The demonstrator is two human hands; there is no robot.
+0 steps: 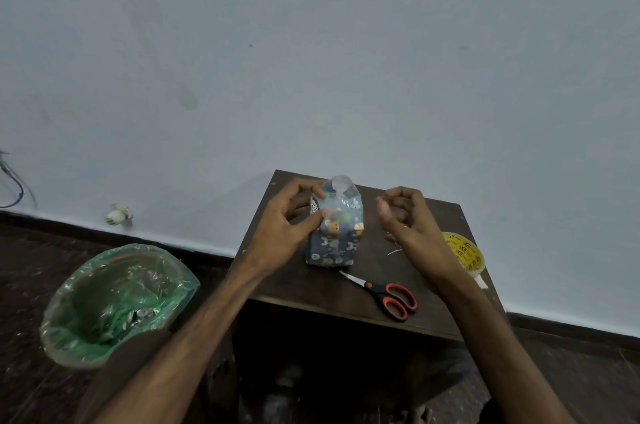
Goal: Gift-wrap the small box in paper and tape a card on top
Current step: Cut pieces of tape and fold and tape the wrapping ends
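The small box (pixel 334 236), wrapped in blue paper printed with cartoon animals, lies on the dark wooden table (pixel 304 285). A strip of clear tape sticks up from its far end. My left hand (pixel 287 221) grips the box's left side, thumb on the top face and fingers at the far edge. My right hand (pixel 405 215) hovers just right of the box with its fingers curled; it does not touch the box, and I see nothing in it. No card is in view.
Red-handled scissors (pixel 388 293) lie near the table's front edge. A yellow patterned tape roll (pixel 465 252) sits at the right edge behind my right wrist. A bin lined with a green bag (pixel 114 302) stands on the floor at left. A wall rises behind the table.
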